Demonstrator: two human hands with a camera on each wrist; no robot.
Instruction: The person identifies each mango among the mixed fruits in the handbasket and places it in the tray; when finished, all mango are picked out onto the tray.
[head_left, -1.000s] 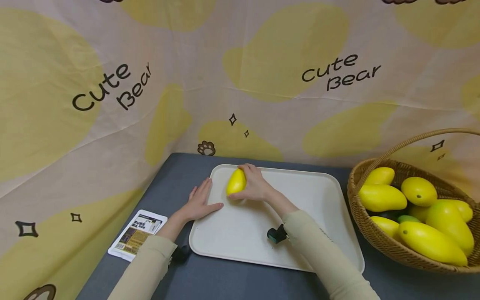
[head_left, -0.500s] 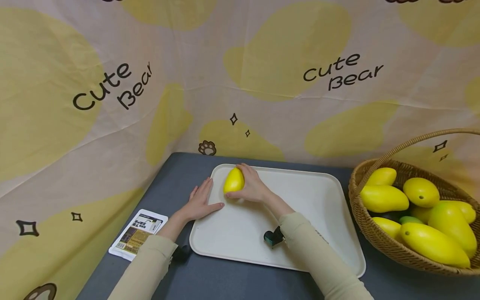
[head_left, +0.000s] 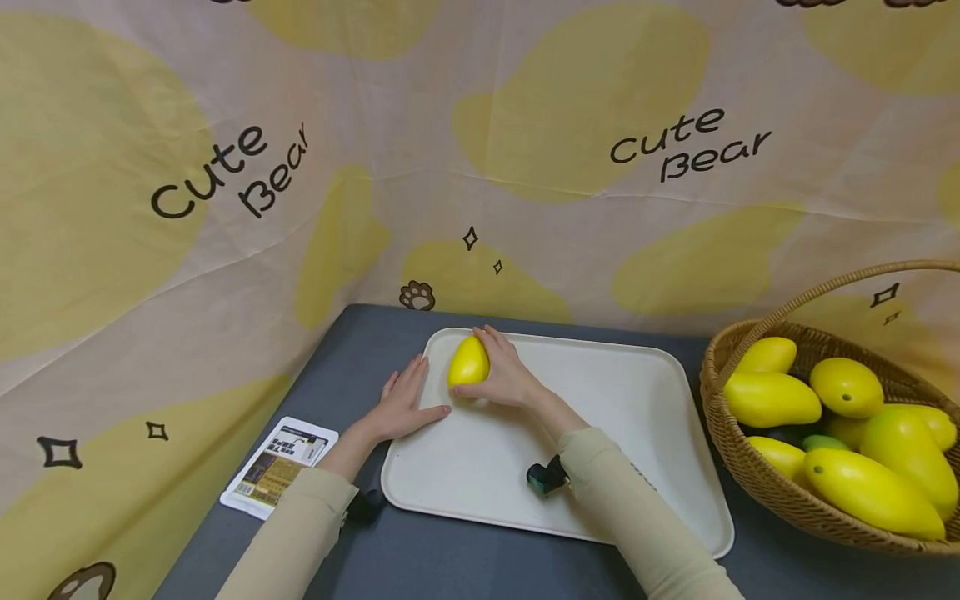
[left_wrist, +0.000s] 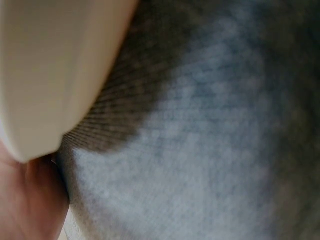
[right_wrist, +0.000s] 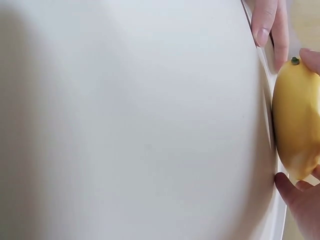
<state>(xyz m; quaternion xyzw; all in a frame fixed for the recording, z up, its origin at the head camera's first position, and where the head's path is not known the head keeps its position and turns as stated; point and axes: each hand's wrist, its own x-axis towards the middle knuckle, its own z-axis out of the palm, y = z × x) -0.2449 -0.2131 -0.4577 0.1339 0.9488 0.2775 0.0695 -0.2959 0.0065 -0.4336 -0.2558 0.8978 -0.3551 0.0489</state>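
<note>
A yellow mango (head_left: 468,363) stands over the far left part of the beige tray (head_left: 525,467), gripped on its right side between the thumb and fingers of my right hand (head_left: 506,369). In the right wrist view the mango (right_wrist: 298,117) shows a small green stem end and is cut off by the frame's edge. I cannot tell whether it touches the tray. My left hand (head_left: 401,407) rests at the tray's left rim with its fingers straight and thumb spread over the tray. The left wrist view is blurred, with part of the left hand (left_wrist: 30,200) at lower left.
A wicker basket (head_left: 731,450) of yellow mangoes with a tall handle stands right of the tray. A green thing (head_left: 825,442) lies among them. Left of the tray, a printed packet (head_left: 277,467) lies on the dark grey table (head_left: 450,558). A patterned cloth (head_left: 540,208) hangs behind.
The mango and my right hand have moved slightly left, toward the left hand, then held nearly still over the last half second. The left hand has stayed at the rim.
</note>
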